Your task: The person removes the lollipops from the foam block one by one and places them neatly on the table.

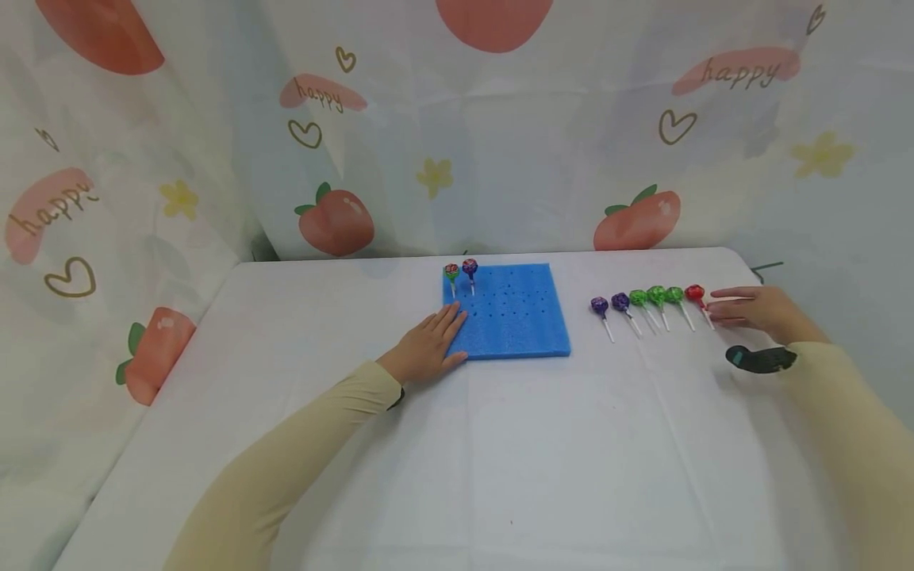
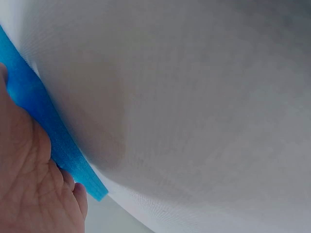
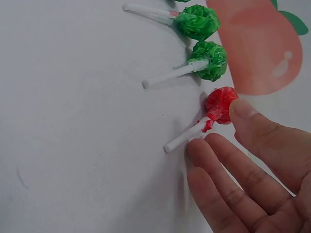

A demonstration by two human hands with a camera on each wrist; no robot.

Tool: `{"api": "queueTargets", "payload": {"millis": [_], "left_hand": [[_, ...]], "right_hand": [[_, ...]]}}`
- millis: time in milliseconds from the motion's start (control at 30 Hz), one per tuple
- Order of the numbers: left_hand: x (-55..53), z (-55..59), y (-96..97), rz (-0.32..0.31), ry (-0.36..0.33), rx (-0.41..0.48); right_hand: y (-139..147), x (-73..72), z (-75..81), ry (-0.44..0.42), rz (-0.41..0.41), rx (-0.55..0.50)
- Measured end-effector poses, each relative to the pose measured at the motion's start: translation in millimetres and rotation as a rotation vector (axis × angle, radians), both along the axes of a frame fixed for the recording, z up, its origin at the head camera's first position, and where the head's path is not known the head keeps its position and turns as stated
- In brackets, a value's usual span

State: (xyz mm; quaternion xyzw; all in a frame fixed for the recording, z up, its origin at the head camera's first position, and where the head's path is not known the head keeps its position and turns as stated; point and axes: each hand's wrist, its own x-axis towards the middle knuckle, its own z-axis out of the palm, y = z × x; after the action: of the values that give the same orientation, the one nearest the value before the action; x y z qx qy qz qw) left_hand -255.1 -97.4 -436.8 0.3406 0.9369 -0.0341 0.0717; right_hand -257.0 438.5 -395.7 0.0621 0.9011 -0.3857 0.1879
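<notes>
My left hand [image 1: 428, 346] lies on the left edge of a blue foam board [image 1: 510, 333] dotted with small holes, fingers extended. Two lollipops stand upright in the board's far left corner: one green and red [image 1: 452, 272], one purple [image 1: 470, 268]. At the right, my right hand [image 3: 248, 179] is beside a red lollipop [image 3: 221, 104] lying on the table. Its thumb reaches the wrapped head, and the other fingers are by the white stick without closing on it. Green lollipops [image 3: 210, 60] and two purple ones [image 1: 620, 302] lie in a row to the left of the red one.
A white cloth covers the table [image 1: 543, 460]. Behind it hangs a printed curtain [image 1: 514, 143] with peaches, hearts and flowers. A dark band [image 1: 760, 359] sits at my right wrist, by the sleeve.
</notes>
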Motion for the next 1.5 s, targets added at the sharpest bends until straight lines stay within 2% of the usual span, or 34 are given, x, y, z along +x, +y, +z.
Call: {"api": "queueTargets", "payload": {"millis": [167, 400, 633, 800, 1000, 1267, 1500], "left_hand": [[-0.1, 0.1, -0.6, -0.005, 0.006, 0.011], [0.3, 1.5, -0.4, -0.010, -0.002, 0.010], [1.6, 3.1, -1.0, -0.005, -0.026, 0.036], [0.9, 2.1, -0.8, 0.001, -0.035, 0.030], [0.7, 1.4, -1.0, 0.001, -0.037, 0.032], [0.1, -0.3, -1.8, 0.003, -0.031, 0.031], [-1.4, -2.8, -1.3, 0.012, -0.029, 0.038]], "right_hand": [[4.5, 1.0, 2.7, -0.017, 0.050, -0.064], [2.1, 5.5, 13.5, 0.003, 0.123, -0.044], [-25.7, 3.5, 34.7, 0.081, 0.228, -0.033], [-56.3, -3.7, 44.1, 0.097, 0.234, -0.030], [-97.4, -23.4, 37.4, 0.085, 0.223, -0.067], [-154.6, -50.4, 24.1, 0.055, 0.307, -0.240], [-199.6, -65.8, 9.0, 0.004, 0.377, -0.321]]}}
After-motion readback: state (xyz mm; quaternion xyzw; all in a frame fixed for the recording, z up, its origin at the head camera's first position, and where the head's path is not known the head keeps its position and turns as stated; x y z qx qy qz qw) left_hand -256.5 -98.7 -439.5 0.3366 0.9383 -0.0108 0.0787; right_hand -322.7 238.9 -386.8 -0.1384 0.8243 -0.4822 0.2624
